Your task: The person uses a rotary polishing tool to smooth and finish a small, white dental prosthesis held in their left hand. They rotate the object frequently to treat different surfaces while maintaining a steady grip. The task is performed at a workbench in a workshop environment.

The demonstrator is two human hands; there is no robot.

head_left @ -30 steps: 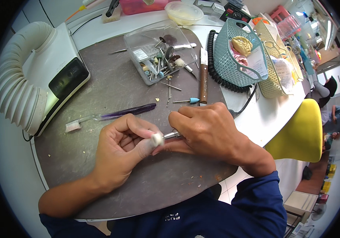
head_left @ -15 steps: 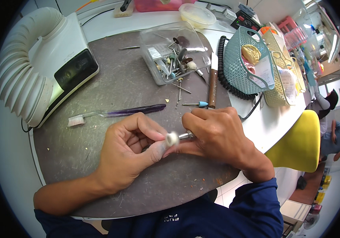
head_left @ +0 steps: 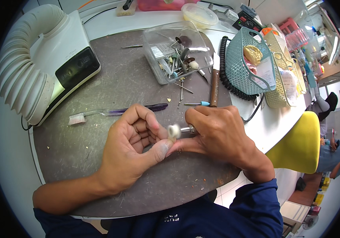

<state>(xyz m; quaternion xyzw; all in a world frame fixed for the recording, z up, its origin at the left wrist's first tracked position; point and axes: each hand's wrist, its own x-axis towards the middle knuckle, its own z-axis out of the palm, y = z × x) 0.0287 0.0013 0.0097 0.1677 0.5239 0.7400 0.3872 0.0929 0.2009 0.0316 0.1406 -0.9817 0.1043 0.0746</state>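
My right hand (head_left: 219,131) is wrapped round a metal rotary handpiece (head_left: 188,129), whose tip points left. On its end sits a small white polishing buff (head_left: 174,131), blurred as if spinning. Close against the buff, my left hand (head_left: 134,144) is curled, with thumb and fingertips pinched together. A tiny pale bit shows at those fingertips, but the buff and fingers hide most of it, so I cannot make out its kind. Whitish dust coats the left thumb. The right thumb reaches over to touch the left thumb tip. Beyond the left hand lies a purple-handled toothbrush (head_left: 116,112).
A clear plastic box (head_left: 157,71) of burs and polishing bits stands at the back. Right of it lie a wooden-handled knife (head_left: 214,85) and a blue-tipped bit (head_left: 203,104). A white hose unit (head_left: 68,59) stands left, a blue basket (head_left: 237,59) right. Another person sits far right.
The left index finger has lifted and bent away from the thumb. The buff and handpiece have shifted slightly up and right. The view has moved a little.
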